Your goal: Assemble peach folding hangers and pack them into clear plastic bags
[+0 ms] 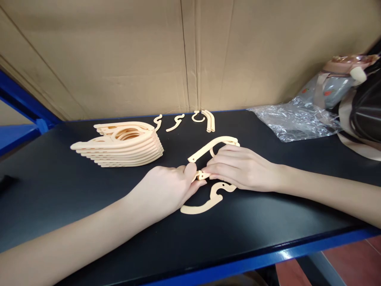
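At the middle of the black tabletop my two hands meet over cream plastic folding-hanger parts. My left hand point(171, 186) is closed, thumb and fingers pinching a small cream hanger piece point(203, 176) whose end shows between the hands. From the other side my right hand point(242, 167) grips the same piece, its fingers curled down. A curved hanger arm point(212, 146) with a hole in its end reaches out beyond my right fingers; whether they touch it is hidden. Nearer me lies a loose curved part point(202, 207) beside a hook-shaped part point(218, 191), partly under my right hand.
A stack of folded cream hangers point(127, 149) stands at left. Along the back lie small hook pieces point(176, 123), a curved hook point(197, 116) and two narrow arms point(210, 121). Clear plastic wrap point(297, 119), a bottle point(336, 85) and a dark bag point(364, 115) occupy the right.
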Demonstrator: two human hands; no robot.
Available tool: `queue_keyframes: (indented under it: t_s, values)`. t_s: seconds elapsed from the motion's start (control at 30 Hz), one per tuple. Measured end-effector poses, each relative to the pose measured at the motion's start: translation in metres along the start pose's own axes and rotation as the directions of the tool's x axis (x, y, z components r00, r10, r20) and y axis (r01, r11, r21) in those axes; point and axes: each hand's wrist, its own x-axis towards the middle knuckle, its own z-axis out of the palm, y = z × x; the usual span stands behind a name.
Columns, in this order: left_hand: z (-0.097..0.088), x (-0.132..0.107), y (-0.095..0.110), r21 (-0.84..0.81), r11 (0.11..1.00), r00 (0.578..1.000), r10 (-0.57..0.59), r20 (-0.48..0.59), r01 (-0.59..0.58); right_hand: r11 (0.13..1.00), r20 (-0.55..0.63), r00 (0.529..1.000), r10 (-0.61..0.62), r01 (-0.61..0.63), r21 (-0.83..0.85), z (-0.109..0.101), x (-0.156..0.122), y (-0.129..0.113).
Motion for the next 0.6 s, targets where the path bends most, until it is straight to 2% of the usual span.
queue_keyframes:
  t_s: [0.17, 0.33, 0.6]
  values:
    - [-0.0029, 0.0005, -0.0001, 0.047, 0.998, 1.0, 0.028, -0.011, -0.028, 0.999, -0.018, 1.0, -0.007, 0.008, 0.049, 0.0011, -0.0005, 0.001]
    - [-0.0022, 0.0004, -0.0011, 0.005, 1.0, 1.0, 0.0, -0.006, 0.0, 0.995, -0.018, 1.0, 0.01, -0.008, 0.102, 0.0007, 0.0001, 0.0008]
    - [-0.0042, 0.0003, -0.0036, -0.094, 0.993, 0.991, -0.064, 0.114, 0.074, 0.995, -0.013, 1.0, 0.021, -0.02, 0.093, 0.0, 0.0012, 0.0003]
